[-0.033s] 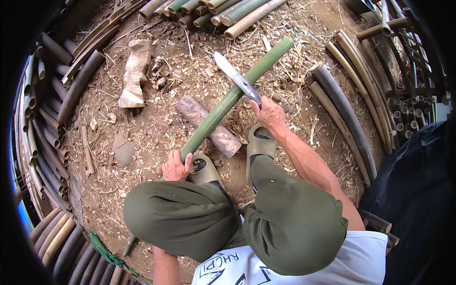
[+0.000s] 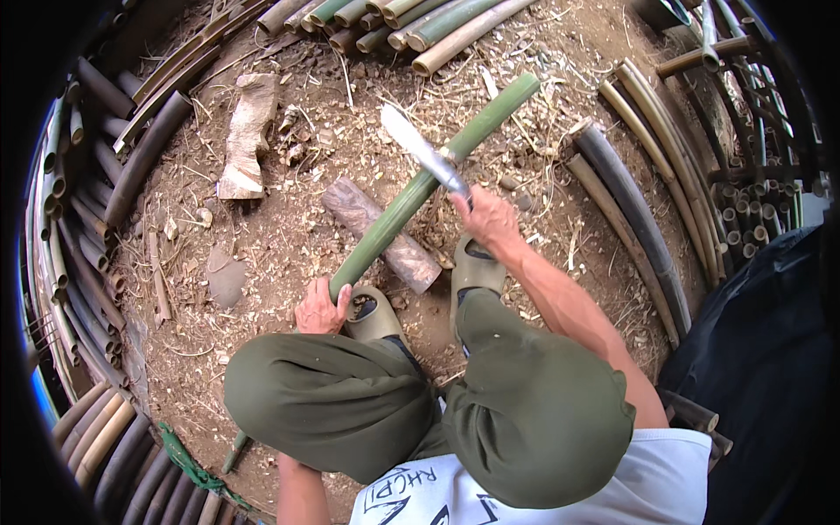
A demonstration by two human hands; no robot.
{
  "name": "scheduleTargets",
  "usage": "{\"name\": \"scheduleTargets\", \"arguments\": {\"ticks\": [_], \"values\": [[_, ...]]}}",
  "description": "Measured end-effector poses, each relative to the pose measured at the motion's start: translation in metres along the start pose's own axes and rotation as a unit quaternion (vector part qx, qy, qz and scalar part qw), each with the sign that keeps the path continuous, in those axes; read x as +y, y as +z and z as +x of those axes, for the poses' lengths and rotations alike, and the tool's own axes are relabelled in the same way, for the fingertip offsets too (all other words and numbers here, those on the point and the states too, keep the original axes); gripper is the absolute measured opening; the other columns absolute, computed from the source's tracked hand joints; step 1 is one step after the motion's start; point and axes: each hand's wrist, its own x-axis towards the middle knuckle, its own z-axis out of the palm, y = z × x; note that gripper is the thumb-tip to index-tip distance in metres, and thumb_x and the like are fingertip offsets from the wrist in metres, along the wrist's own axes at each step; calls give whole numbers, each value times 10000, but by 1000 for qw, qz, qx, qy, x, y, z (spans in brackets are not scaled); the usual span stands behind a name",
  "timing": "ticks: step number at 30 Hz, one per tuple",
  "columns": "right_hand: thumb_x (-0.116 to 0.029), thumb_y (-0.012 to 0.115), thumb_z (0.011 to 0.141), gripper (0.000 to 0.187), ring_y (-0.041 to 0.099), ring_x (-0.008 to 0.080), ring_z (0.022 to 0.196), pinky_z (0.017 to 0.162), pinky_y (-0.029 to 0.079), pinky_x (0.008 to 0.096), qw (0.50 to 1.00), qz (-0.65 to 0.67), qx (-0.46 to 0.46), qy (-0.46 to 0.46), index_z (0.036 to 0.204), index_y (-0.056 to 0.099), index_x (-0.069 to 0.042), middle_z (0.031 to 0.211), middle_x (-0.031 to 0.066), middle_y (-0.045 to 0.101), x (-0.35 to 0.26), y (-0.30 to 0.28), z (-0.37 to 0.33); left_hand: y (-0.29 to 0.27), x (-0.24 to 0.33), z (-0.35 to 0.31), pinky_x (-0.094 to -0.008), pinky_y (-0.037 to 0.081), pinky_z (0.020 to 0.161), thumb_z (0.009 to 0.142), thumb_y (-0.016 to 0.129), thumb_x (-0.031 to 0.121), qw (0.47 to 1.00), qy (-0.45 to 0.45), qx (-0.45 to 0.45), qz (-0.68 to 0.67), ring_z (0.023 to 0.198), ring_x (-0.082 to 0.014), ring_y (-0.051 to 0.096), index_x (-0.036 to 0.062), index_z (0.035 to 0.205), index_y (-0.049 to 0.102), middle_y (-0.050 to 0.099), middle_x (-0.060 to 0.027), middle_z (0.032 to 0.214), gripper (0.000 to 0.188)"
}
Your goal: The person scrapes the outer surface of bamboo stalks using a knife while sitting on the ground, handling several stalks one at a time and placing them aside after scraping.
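A long green bamboo pole slants from near my left foot toward the far right and rests across a short brown log. My left hand is closed round its near part, beside my left shoe. In my right hand is the dark handle of a large knife. Its broad, pale blade, slightly blurred, lies across the pole and points to the far left. Next to the blade a small pale spot shows on the pole. Part of the pole's near end is hidden by my left knee.
Wood chips cover the dirt ground. A notched wood block lies at the left, near a flat stone. Stacked bamboo lies at the far side, with more poles at the right. A dark tarp hangs at the right.
My right hand and the knife have shifted slightly left and nearer to me, and the blade has tilted. My left hand and the pole stay nearly in place.
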Motion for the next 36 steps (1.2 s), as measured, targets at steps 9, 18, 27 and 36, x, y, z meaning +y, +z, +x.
{"name": "scheduleTargets", "arguments": {"ticks": [9, 18, 27, 36], "values": [[-523, 539, 980, 486, 644, 292, 572, 517, 528, 434, 991, 10, -63, 120, 860, 564, -52, 742, 157, 645, 29, -23, 17, -1, -6, 2, -512, 480, 637, 825, 670, 620, 1000, 25, 4, -6, 761, -382, 647, 75, 943, 584, 630, -141, 860, 564], [-512, 558, 971, 471, 671, 348, 654, 611, 541, 479, 999, -32, -44, -2, 886, 578, -48, 767, 165, 669, 19, -22, 5, -2, -15, 20, -532, 504, 641, 762, 760, 589, 994, 2, -83, -65, 742, -436, 664, 72, 1043, 546, 670, -231, 763, 626], [-568, 510, 979, 523, 673, 324, 659, 588, 532, 477, 991, -41, -118, 47, 914, 606, -58, 732, 147, 664, 11, -34, 9, -14, -14, 23, -541, 492, 679, 883, 653, 566, 991, 36, -120, -53, 773, -452, 655, 58, 996, 577, 670, -238, 804, 526], [-549, 527, 977, 495, 640, 236, 593, 488, 513, 380, 992, -77, -78, -67, 878, 572, -66, 769, 140, 660, 35, -25, 13, 6, 0, 1, -539, 500, 675, 887, 646, 539, 998, -43, -15, -53, 765, -444, 660, 72, 1032, 602, 681, -220, 836, 491]]}}
